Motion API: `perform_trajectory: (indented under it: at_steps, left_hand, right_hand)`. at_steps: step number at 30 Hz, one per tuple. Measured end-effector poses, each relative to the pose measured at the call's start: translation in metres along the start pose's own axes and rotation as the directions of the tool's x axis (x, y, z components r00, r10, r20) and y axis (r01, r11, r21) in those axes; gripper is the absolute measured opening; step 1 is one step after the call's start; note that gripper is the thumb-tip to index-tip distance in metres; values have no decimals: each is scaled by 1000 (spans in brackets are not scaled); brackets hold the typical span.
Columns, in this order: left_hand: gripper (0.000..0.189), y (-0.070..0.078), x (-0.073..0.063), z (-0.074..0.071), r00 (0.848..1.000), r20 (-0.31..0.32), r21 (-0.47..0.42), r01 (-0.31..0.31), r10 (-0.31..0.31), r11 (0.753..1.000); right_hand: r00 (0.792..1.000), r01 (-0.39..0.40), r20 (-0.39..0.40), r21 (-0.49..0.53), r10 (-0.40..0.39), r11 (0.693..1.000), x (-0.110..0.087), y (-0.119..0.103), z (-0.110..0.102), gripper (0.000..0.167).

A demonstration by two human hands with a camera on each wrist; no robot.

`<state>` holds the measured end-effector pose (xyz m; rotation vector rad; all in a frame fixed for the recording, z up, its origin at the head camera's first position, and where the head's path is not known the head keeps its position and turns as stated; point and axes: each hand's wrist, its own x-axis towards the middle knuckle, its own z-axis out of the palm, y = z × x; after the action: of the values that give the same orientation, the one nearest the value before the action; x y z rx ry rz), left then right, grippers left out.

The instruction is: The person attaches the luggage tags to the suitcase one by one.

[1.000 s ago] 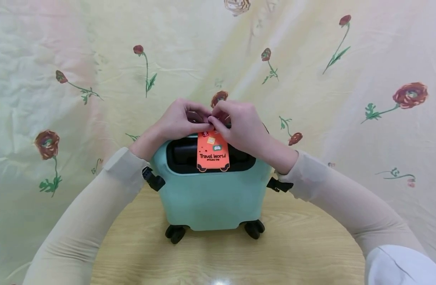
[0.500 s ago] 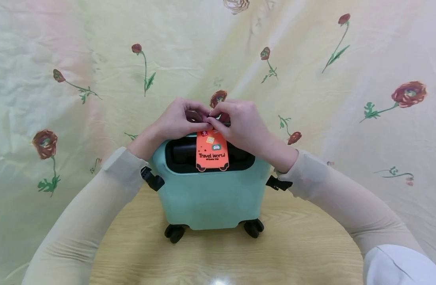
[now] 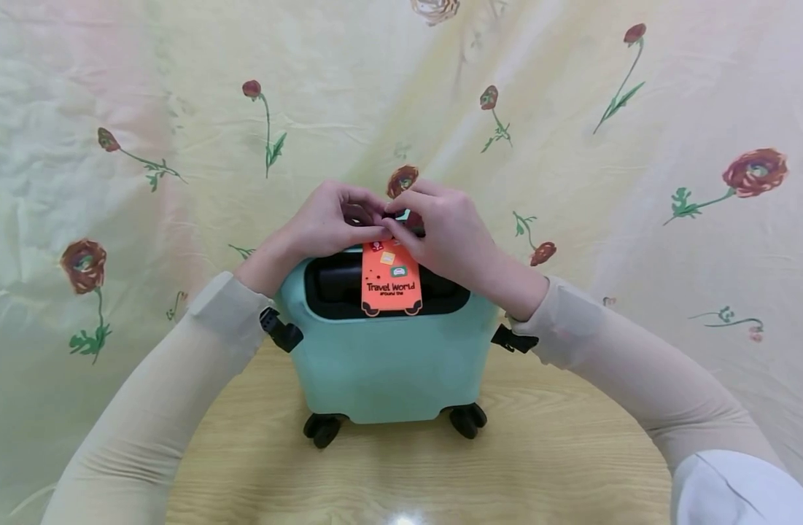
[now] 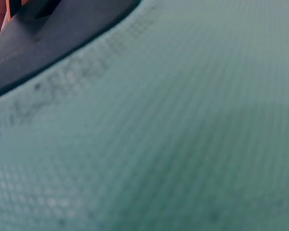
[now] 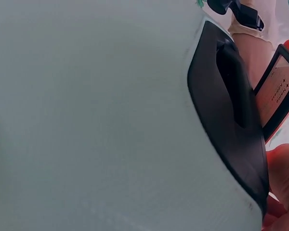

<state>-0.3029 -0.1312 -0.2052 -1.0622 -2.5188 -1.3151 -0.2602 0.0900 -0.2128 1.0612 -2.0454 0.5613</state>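
Observation:
A small mint-green suitcase [image 3: 388, 372] stands upright on its wheels. Over its black carry handle [image 3: 335, 281] hangs an orange luggage tag [image 3: 392, 284] printed "Travel World". At the tag's top, my left hand [image 3: 325, 219] and right hand [image 3: 448, 227] meet, thumbs and fingertips pinching its small dark strap [image 3: 396, 214]; the fingers hide most of it. In the right wrist view, the tag's back shows a black-framed name and address card [image 5: 278, 91] beside the handle. Mostly the suitcase shell [image 4: 173, 120] fills the left wrist view.
Wood-grain table [image 3: 401, 481] lies under the suitcase. Behind it hangs a pale curtain [image 3: 348, 87] with printed red flowers. Black wrist-camera straps sit at both cuffs, the left strap [image 3: 281, 332] and the right strap [image 3: 514, 340] close to the suitcase's sides.
The right fingers shift slightly at the strap, and a gap opens between the right index finger and thumb. The left hand, tag and suitcase stay in place.

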Motion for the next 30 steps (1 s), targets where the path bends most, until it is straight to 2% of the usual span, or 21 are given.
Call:
perform_trajectory:
  at_steps: [7, 16, 24, 30]
  left_hand:
    - [30, 1, 0, 0, 1000, -4, -24, 8, -8, 1000]
    - [30, 3, 0, -1, 1000, -3, -41, 17, -17, 999]
    - [29, 3, -1, -1, 1000, 8, -54, 21, -21, 998]
    - [29, 0, 0, 0, 1000, 0, -38, 14, -14, 999]
  right_hand:
    - [1000, 6, 2, 5, -6, 1000, 0, 1, 0, 18]
    - [997, -60, 55, 22, 59, 998, 6, 0, -3, 16]
    - [996, -52, 71, -18, 53, 998, 5, 0, -1, 17]
    - [998, -17, 60, -30, 19, 999, 2, 1, -1, 18]
